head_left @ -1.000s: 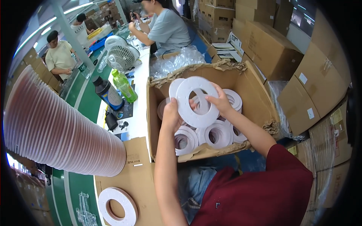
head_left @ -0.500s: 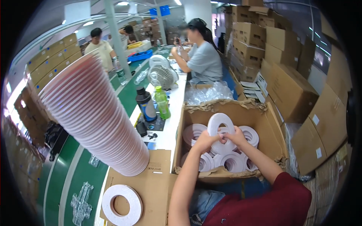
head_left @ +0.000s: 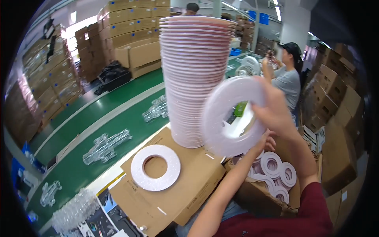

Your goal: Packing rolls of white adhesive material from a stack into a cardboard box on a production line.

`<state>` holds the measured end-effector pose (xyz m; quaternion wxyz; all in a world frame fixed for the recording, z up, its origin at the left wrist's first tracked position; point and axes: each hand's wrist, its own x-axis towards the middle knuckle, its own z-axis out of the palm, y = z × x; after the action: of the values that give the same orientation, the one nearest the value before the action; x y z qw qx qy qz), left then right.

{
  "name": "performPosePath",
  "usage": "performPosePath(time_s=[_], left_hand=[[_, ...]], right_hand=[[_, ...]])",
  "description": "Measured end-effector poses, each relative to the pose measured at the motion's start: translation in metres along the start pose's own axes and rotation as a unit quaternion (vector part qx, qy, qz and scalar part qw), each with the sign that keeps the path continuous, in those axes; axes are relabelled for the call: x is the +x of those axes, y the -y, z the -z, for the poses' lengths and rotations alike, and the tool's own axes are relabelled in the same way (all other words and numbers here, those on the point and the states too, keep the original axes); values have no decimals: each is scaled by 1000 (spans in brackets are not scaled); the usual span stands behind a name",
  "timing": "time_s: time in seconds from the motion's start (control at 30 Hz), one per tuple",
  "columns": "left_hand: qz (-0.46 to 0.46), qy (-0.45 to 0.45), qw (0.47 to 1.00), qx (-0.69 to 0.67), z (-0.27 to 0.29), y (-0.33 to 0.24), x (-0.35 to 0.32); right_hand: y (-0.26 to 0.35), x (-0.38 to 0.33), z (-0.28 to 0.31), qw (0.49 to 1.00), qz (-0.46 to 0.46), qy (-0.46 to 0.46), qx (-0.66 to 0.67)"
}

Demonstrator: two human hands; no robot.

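Observation:
My right hand (head_left: pixel 276 108) grips a flat white ring (head_left: pixel 216 112) by its right side, thumb through the hole. The ring is held upright and slightly blurred, and may be several thin rings together. Just below it my left hand (head_left: pixel 265 143) has its fingers apart and holds nothing. Behind the held ring rises a tall stack of thin pinkish-white rings (head_left: pixel 193 75), standing on a cardboard sheet (head_left: pixel 193 173). A second, low pile of white rings (head_left: pixel 138 168) lies flat on the same cardboard, left of the stack.
An open carton (head_left: pixel 252 193) with several piles of white rings stands at my right. Clear plastic trays (head_left: pixel 106 146) lie on the green conveyor (head_left: pixel 71 138). Bubble wrap (head_left: pixel 75 209) is at the near left. A person in grey (head_left: pixel 286 79) sits farther along, beside stacked boxes.
My hands have lifted the white ring from over the carton toward the tall stack. My left hand has let go. The view has swung left.

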<state>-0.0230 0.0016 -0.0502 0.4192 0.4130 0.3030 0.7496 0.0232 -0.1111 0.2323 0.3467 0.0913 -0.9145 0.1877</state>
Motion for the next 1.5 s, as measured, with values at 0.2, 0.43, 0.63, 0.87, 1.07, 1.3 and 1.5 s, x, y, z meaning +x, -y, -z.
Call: performPosePath(time_s=[0.2,0.43,0.63,0.87,1.07,1.3,1.5], left_hand=[[-87,3,929,359,48,15,-21],[3,-21,979,203,-12,-43,-24],[28,-7,973,228,-15,-43,-22],[68,5,960,272,-15,-53,-25],[63,22,941,332,-19,-54,-23],[71,13,927,369,-18,-55,-28],[41,12,904,425,-8,-56,-33]], right_hand=[[147,28,-208,916,203,312,148],[94,18,-303,874,105,474,32],[74,-15,-330,913,61,398,56],[89,-3,-302,903,8,428,34],[84,-4,-308,899,11,437,-3],[90,-17,-299,896,15,443,43],[102,-22,-279,898,14,436,56]])
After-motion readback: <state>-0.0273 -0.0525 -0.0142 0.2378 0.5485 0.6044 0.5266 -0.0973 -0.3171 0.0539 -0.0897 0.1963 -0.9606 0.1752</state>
